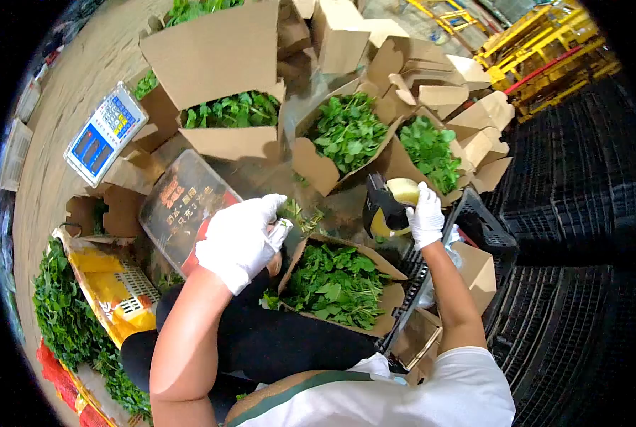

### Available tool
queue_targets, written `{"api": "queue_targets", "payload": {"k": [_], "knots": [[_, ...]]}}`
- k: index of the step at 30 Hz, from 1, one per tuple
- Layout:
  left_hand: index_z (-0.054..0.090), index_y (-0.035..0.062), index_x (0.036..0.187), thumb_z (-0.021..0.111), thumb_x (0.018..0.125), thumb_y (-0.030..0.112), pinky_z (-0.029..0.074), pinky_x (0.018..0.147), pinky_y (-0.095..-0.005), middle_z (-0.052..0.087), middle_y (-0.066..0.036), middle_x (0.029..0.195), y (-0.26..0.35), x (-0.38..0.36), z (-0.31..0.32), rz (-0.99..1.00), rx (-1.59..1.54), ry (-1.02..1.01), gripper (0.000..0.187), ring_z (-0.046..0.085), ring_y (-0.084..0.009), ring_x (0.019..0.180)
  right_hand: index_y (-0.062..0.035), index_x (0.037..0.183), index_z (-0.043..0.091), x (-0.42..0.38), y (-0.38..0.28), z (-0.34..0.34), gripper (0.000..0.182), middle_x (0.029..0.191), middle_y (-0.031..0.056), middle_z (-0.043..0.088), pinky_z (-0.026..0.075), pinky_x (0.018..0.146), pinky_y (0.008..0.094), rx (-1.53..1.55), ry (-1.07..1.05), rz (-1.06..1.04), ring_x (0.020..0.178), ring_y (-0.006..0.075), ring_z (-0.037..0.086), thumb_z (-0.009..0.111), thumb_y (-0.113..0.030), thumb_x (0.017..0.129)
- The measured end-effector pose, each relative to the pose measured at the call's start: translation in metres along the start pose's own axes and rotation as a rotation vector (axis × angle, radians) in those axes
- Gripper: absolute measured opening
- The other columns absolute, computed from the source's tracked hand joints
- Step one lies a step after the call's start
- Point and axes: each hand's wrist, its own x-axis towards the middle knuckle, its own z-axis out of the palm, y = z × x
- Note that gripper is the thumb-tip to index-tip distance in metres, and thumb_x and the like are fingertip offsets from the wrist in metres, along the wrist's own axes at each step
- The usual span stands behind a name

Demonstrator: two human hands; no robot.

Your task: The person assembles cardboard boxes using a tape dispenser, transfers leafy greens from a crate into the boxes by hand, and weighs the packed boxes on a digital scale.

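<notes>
My left hand [239,238], in a white glove, is closed, its fingertips beside some loose green sprigs [303,215]; what it holds is too hidden to tell. White-gloved too, my right hand [426,217] pinches the edge of a pale tape roll [402,191] in a black and yellow dispenser [380,213]. Between and below the hands, an open cardboard box [390,313] holds leafy greens [335,281]. Two more boxes of greens [350,132] [429,151] stand beyond the dispenser.
A large open box [211,53] with greens stands at the back left, near a digital scale [106,134]. A tilted lidded tub [182,206] is beside my left hand. More greens fill a yellow-lined basket [115,285]. Stacked black crates [574,171] stand at right.
</notes>
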Motion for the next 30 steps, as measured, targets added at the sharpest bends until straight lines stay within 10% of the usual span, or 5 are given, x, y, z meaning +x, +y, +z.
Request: {"api": "queue_targets", "payload": {"k": [4, 10, 18, 23, 30], "knots": [[0.039, 0.0082, 0.124, 0.067, 0.07, 0.025, 0.046, 0.078, -0.0335, 0.059, -0.014, 0.096, 0.011, 0.047, -0.001, 0.215, -0.001, 0.205, 0.063, 0.058, -0.0287, 0.087, -0.0046, 0.117, 0.041, 0.072, -0.003, -0.053, 0.064, 0.103, 0.0137, 0.05, 0.045, 0.078, 0.0354, 0.07, 0.505, -0.127, 0.093, 0.0298, 0.051, 0.067, -0.011, 0.059], [0.014, 0.0083, 0.137, 0.078, 0.059, 0.018, 0.032, 0.096, -0.0323, 0.045, -0.017, 0.12, 0.043, 0.005, 0.04, 0.248, -0.939, 0.083, 0.101, 0.043, -0.0222, 0.112, -0.0051, 0.106, 0.051, 0.01, -0.064, -0.118, 0.056, 0.088, 0.0123, 0.056, 0.047, 0.071, 0.0353, 0.429, 0.418, -0.253, 0.078, 0.03, 0.057, 0.073, -0.018, 0.056], [0.045, -0.0008, 0.11, 0.063, 0.064, -0.002, 0.047, 0.072, -0.026, 0.058, -0.006, 0.091, 0.023, -0.02, 0.009, -0.07, -1.315, 0.085, 0.049, 0.056, -0.013, 0.079, 0.0016, 0.117, 0.043, -0.01, -0.085, -0.127, 0.07, 0.105, 0.0153, 0.054, 0.047, 0.072, 0.0296, 1.099, -0.486, 0.061, 0.082, 0.0189, 0.057, 0.074, -0.033, 0.064], [0.048, -0.0015, 0.104, 0.062, 0.065, 0.0, 0.047, 0.066, -0.0268, 0.058, -0.007, 0.085, 0.003, -0.022, 0.002, -0.176, -1.35, 0.393, 0.042, 0.057, -0.0149, 0.072, 0.0004, 0.103, 0.056, -0.042, -0.057, -0.048, 0.057, 0.09, 0.0205, 0.061, 0.045, 0.076, 0.0362, 0.226, -0.825, -0.117, 0.088, 0.0305, 0.059, 0.068, -0.041, 0.065], [0.055, 0.0027, 0.094, 0.06, 0.071, 0.005, 0.045, 0.068, -0.0277, 0.058, -0.005, 0.083, -0.01, -0.024, -0.022, -0.237, -1.459, 0.721, 0.023, 0.056, -0.015, 0.074, -0.0046, 0.091, 0.061, -0.071, -0.053, 0.002, 0.028, 0.089, 0.0176, 0.06, 0.045, 0.073, 0.0398, 0.167, -0.895, -0.098, 0.084, 0.034, 0.058, 0.058, -0.028, 0.077]]}}
